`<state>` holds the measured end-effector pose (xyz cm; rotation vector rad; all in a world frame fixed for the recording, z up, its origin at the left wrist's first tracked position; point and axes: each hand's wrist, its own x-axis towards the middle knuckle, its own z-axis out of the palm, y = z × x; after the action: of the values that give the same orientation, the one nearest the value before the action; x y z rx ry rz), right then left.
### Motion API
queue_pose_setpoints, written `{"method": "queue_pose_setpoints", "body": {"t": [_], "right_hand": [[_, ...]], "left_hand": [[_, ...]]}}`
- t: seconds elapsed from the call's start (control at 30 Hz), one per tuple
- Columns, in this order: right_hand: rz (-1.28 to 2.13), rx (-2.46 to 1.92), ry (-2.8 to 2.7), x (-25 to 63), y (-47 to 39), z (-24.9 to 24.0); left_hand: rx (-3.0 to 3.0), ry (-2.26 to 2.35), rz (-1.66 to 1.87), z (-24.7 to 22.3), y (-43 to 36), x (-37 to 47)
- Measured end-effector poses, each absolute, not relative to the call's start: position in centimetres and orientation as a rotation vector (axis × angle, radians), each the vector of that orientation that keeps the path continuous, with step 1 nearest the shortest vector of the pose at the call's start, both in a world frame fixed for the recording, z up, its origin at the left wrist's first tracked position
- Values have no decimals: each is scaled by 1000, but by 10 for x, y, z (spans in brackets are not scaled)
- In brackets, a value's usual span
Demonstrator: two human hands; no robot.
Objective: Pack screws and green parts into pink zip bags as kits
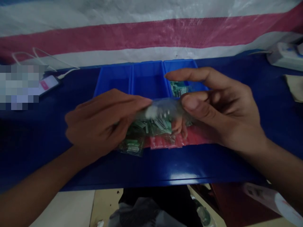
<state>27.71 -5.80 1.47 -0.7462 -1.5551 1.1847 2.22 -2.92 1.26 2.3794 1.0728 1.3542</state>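
My left hand (101,121) is closed, fingers and thumb pinching one end of a clear plastic bag (163,108) (its contents too blurred to make out), which I hold up above the blue table (82,178). My right hand (233,110) has index finger and thumb spread wide, the thumb at the bag's other end, though I can't tell whether my curled fingers grip it. Below lie bagged green pieces (133,145) and red plastic bags (199,135), before three blue bins (148,78).
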Motion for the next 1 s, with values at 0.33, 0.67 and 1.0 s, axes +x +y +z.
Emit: {"method": "queue_pose_setpoints", "body": {"t": [0.33,0.67,1.0], "right_hand": [[209,-842,-1935,280,-56,15],[243,-1217,-1749,333,9,-7],[-267,-1176,-2060,327,3,-9]], "left_hand": [[1508,778,1025,18,-24,31],[1463,1046,1256,27,-20,28],[1554,1076,1292,25,-20,24]]}}
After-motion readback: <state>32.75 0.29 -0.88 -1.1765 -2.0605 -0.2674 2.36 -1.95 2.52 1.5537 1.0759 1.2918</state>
